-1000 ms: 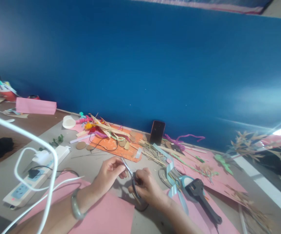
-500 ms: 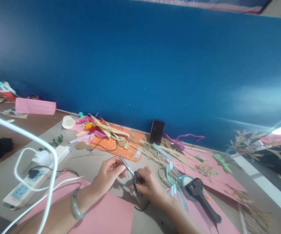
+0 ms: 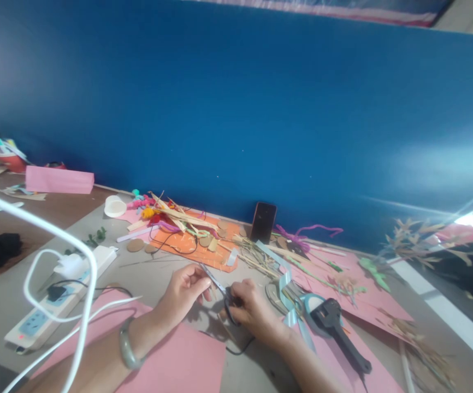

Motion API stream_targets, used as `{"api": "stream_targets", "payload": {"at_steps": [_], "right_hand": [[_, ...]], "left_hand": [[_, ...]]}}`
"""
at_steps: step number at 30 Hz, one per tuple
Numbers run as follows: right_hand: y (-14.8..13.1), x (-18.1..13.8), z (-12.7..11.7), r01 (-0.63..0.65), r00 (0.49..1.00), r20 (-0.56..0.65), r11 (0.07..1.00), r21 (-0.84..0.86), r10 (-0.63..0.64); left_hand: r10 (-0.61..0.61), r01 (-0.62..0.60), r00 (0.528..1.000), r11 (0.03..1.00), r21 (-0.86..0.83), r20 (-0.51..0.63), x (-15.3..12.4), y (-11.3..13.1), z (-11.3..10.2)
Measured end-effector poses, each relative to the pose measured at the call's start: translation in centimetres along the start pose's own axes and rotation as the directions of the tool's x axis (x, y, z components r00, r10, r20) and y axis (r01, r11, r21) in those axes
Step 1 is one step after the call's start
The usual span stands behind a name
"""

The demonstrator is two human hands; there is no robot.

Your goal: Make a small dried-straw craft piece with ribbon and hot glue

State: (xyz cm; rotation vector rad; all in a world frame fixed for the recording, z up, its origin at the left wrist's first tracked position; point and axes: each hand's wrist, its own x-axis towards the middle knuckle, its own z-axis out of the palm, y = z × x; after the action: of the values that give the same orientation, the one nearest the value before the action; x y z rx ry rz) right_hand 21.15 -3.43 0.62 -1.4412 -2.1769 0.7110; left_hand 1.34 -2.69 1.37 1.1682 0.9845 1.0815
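My right hand (image 3: pixel 249 311) is closed round the dark handles of a pair of scissors (image 3: pixel 219 285). The blades point up and left, reaching my left hand (image 3: pixel 188 289). Thumb and fingers of the left hand are pinched together beside the blades. What they pinch is too small to make out; a thin pale sliver shows just below the fingertips. A bangle (image 3: pixel 129 344) circles my left wrist. Beneath and in front of the hands lie pink paper (image 3: pixel 187 357) and the grey table top (image 3: pixel 244 376).
A power strip (image 3: pixel 62 297) with white cables stands at left. Behind the hands lie orange card (image 3: pixel 183 246), dried stalks (image 3: pixel 256 256) and a phone (image 3: pixel 263 221) propped against the blue wall (image 3: pixel 236 109). A black glue gun (image 3: pixel 345 338) and pale blue ribbon (image 3: pixel 285 289) are at right.
Both hands and the scissors keep almost the same place and pose. The whole view has shifted very slightly.
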Motion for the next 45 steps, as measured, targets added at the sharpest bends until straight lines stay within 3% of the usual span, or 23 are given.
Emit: {"api": "stream_targets", "payload": {"at_steps": [7, 11, 16, 24, 31, 37, 45], "right_hand": [[0.3, 0.2, 0.0, -0.035, 0.999, -0.006, 0.997, 0.073, 0.036], [-0.3, 0.2, -0.3, -0.067, 0.997, -0.027, 0.956, 0.286, 0.078], [-1.0, 0.1, -0.6, -0.169, 0.985, 0.059, 0.82, 0.546, 0.164], [-0.1, -0.1, 0.6, -0.104, 0.993, 0.007, 0.855, 0.508, 0.117], [-0.1, 0.0, 1.1, -0.096, 0.995, 0.025, 0.821, 0.563, 0.099], [-0.1, 0.0, 1.3, -0.131, 0.989, 0.031, 0.746, 0.653, 0.147], [-0.1, -0.1, 1.8, -0.139, 0.987, 0.032, 0.745, 0.653, 0.157]], "left_hand": [[-0.024, 0.025, 0.999, 0.999, -0.029, 0.026, 0.3, -1.0, -0.3], [-0.077, 0.079, 0.996, 0.997, -0.027, 0.05, 0.2, -1.3, -0.4], [-0.098, 0.084, 0.988, 0.989, 0.118, 0.12, -0.1, -0.5, 0.1], [-0.139, 0.098, 0.978, 0.965, 0.244, 0.157, -0.2, -0.5, 0.3], [-0.215, 0.217, 0.964, 0.976, 0.008, 0.154, 0.0, -1.1, 0.3], [-0.154, 0.171, 0.98, 0.976, -0.136, 0.123, 0.2, -2.2, 0.1], [-0.166, 0.189, 0.979, 0.959, -0.212, 0.121, 0.2, -2.2, 0.1]]}}
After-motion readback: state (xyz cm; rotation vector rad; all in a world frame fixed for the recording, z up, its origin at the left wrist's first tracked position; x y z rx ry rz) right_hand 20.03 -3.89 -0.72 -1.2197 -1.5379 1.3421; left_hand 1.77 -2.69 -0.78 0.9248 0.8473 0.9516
